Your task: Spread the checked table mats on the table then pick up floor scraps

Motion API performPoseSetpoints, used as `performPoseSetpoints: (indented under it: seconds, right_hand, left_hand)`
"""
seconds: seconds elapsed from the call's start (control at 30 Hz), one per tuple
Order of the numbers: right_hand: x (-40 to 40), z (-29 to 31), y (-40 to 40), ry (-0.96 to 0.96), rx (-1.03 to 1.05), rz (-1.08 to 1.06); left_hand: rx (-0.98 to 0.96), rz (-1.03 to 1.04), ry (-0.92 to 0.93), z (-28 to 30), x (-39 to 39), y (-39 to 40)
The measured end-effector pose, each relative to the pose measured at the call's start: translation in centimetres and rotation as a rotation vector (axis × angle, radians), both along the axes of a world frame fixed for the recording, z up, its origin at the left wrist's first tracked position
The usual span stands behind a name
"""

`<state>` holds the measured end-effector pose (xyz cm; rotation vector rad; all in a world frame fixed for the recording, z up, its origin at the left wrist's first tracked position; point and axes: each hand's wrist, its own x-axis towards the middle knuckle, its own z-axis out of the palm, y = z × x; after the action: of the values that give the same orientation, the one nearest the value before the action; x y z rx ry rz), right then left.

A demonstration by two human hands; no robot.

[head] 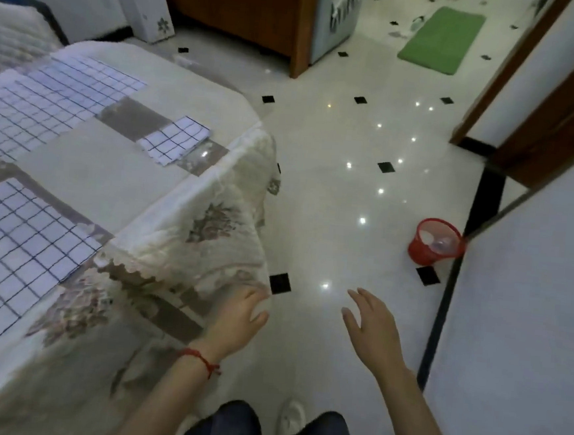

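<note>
White checked mats with dark grid lines lie on the table (117, 176), which wears a cream floral cloth. One mat (15, 247) is spread flat at the near left, another (54, 96) is spread further back, and a small folded one (175, 140) rests near the table's right edge. My left hand (240, 316) hangs open beside the drooping corner of the cloth, holding nothing. My right hand (373, 327) is open above the tiled floor, fingers apart. Small scraps (399, 32) lie on the floor far back, beside a green mat.
A red mesh bin (436, 242) stands on the floor at the right by a white wall. A green mat (444, 39) lies at the back. A wooden cabinet (247, 11) and a door frame (516, 81) border the white tiled floor (332, 193).
</note>
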<state>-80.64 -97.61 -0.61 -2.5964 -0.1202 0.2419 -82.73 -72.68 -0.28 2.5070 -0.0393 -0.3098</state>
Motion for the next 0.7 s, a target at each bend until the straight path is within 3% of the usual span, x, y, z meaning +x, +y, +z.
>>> performPoseSetpoints:
  seconds: [0.1,0.3,0.47,0.7]
  right_hand:
    - [-0.8,-2.6,-4.5,0.154,0.022,-0.103]
    - [1.0,-6.2,-7.4,0.386,0.091,-0.228]
    - [7.9,-7.6,-5.5,0.465,0.088,-0.169]
    - [22.5,-2.9,-0.6,0.329,0.123,-0.027]
  left_hand:
    - [-0.047,0.084,0.264,-2.9,0.8,-1.9]
    - [-0.167,0.311,0.5,-6.1,3.1,-1.5]
    - [-0.237,0.417,0.525,-7.6,8.6,0.1]
    - [-0.393,0.245,0.369,-2.4,21.1,-1.8]
